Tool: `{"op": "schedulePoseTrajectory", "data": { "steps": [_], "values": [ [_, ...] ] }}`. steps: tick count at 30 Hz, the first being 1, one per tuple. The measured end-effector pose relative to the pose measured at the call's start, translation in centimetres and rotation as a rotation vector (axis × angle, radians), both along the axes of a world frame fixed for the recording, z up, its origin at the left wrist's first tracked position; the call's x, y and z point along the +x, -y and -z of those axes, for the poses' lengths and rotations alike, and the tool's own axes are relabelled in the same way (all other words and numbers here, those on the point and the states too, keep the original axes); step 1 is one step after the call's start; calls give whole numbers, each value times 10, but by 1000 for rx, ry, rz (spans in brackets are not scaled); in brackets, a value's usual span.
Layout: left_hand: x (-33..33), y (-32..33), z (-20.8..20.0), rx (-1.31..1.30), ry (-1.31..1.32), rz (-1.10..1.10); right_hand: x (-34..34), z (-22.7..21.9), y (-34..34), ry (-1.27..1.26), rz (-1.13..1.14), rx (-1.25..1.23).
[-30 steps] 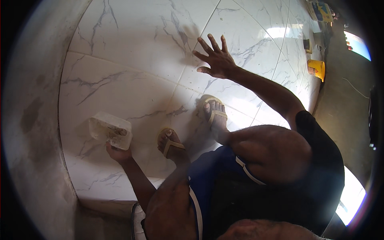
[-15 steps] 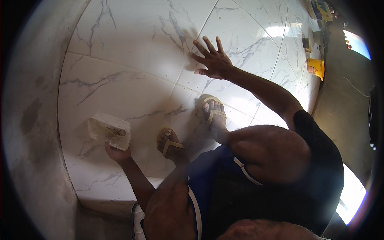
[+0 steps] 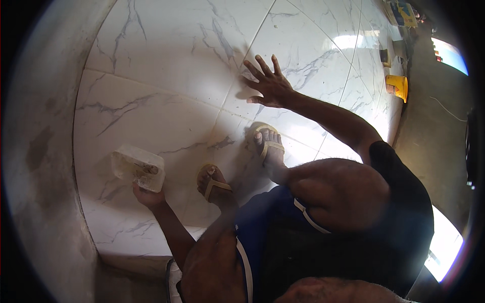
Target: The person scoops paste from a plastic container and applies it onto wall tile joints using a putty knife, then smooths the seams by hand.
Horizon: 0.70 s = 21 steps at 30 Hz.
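Observation:
My left hand (image 3: 150, 196) is closed on the near end of a translucent plastic tub (image 3: 119, 164), held over the tiles at the left. Greyish residue and a dark lump show inside the tub. Most of the fingers under it are hidden. My right hand (image 3: 272, 87) is stretched out to the far middle with its fingers spread and nothing in it. It is over the marbled white tiles (image 3: 166, 116); whether the palm touches them I cannot tell. Dark grout joints and small specks mark the tile surface near that hand.
My sandalled feet (image 3: 270, 144) stand on the tiles between my hands. A grey plastered wall (image 3: 45, 141) borders the left side. On the right edge are a yellow cut-open container (image 3: 397, 87), a small dark block (image 3: 385, 57) and a printed packet (image 3: 402, 14). A grey floor (image 3: 429, 126) lies beyond.
My right hand has shifted slightly nearer to me, fingers still spread. The tub in my left hand has hardly moved.

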<state>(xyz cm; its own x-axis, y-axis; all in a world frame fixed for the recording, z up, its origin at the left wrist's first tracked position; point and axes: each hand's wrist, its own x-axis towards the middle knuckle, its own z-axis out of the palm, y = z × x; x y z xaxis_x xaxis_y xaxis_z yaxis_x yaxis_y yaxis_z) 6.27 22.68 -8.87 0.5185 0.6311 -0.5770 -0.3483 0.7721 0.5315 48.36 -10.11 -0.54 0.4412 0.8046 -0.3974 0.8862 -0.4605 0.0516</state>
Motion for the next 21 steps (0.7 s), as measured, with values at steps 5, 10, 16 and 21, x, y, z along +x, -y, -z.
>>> {"op": "schedulePoseTrajectory", "data": {
  "steps": [5, 10, 16, 21],
  "values": [
    [-1, -1, 1, 7, -1, 25, 5, -1, 0, 46, -28, 66],
    [3, 2, -4, -18, -44, 5, 2, 6, -2, 3, -46, 16],
    [4, -1, -3, -7, -69, 8, 2, 0, 4, 16, -53, 86],
    [2, 1, -2, 2, -42, 23, -2, 10, 5, 1, -10, 34]
  ]
}}
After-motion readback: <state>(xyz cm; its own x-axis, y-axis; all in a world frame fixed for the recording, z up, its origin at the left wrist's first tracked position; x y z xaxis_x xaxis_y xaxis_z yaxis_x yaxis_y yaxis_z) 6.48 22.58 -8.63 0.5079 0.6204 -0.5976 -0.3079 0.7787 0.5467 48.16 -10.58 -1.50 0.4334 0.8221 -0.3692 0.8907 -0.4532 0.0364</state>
